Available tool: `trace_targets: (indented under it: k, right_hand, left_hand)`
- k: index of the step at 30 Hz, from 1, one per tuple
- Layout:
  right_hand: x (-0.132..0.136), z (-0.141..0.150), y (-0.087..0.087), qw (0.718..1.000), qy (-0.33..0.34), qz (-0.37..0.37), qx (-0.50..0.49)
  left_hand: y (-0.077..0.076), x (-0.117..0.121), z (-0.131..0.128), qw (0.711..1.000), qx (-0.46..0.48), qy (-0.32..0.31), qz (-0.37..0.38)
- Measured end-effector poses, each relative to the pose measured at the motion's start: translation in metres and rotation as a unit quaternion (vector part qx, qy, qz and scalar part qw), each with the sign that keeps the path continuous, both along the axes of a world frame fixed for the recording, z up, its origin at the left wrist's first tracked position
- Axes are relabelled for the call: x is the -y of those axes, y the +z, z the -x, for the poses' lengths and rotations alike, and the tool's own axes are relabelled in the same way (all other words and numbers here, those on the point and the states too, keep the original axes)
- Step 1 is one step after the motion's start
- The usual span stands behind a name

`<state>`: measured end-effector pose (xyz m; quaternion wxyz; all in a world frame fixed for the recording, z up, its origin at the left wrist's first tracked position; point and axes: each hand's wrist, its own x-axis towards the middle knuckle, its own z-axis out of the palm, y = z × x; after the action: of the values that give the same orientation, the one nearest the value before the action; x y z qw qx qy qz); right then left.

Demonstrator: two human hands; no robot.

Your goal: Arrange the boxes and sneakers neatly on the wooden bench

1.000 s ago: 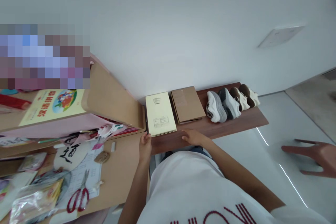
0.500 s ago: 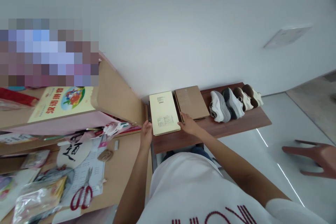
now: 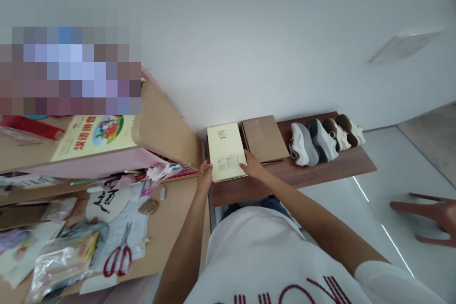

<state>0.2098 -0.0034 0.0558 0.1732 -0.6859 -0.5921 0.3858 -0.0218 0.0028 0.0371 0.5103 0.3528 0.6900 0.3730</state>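
Note:
A pale yellow flat box with printed labels lies on a low dark wooden bench against the white wall. My left hand is closed on the box's near left corner. My right hand grips its near right edge, fingers curled over the side. A brown cardboard box lies flat right beside the yellow one.
Two pairs of shoes stand in a row on the bench's right end. To the left a light wooden desk carries red scissors, papers, plastic bags and a round fan, under a shelf holding a children's book. Another person's hand hovers at right.
My right hand moved from the bench's front edge up to the yellow box's right side. My left hand kept its place at the box's left corner. The view shifted slightly.

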Motion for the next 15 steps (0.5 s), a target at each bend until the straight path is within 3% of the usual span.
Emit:
trace_targets:
  k: [8, 15]
  right_hand:
    - [-0.004, -0.001, -0.003, 0.999, -0.021, 0.033, 0.007]
    - [-0.01, 0.005, -0.016, 0.999, -0.042, 0.03, -0.014]
  left_hand:
    - [-0.011, -0.007, -0.003, 0.999, -0.042, -0.008, 0.02]
    - [-0.025, -0.018, -0.005, 0.995, -0.084, -0.038, 0.025]
